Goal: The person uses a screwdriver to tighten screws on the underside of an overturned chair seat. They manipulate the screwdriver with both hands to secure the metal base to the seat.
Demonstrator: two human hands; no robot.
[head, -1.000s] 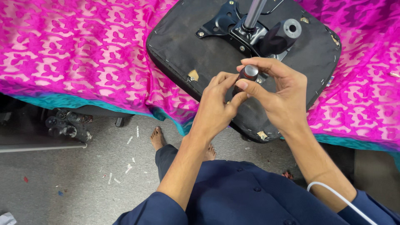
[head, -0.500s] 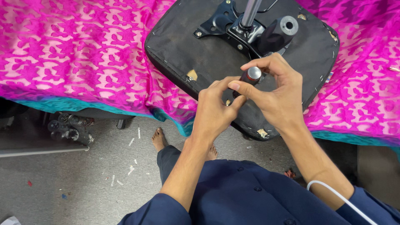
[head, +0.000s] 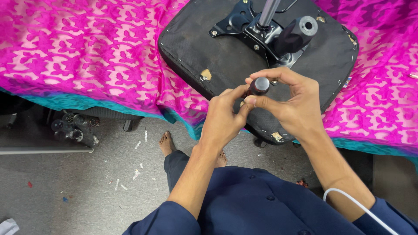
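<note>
Black upturned chair seat [head: 226, 56] on pink cloth [head: 78, 56], both hands' fingers [head: 244, 101] pinching small dark cylinder [head: 260, 85]

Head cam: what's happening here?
A person in a dark blue shirt stands at a table draped in pink patterned cloth. An upturned black chair seat, with its metal bracket and post facing up, lies on the cloth. Both hands meet just above the seat's near edge: the left hand and right hand pinch a small dark cylindrical part between their fingertips.
</note>
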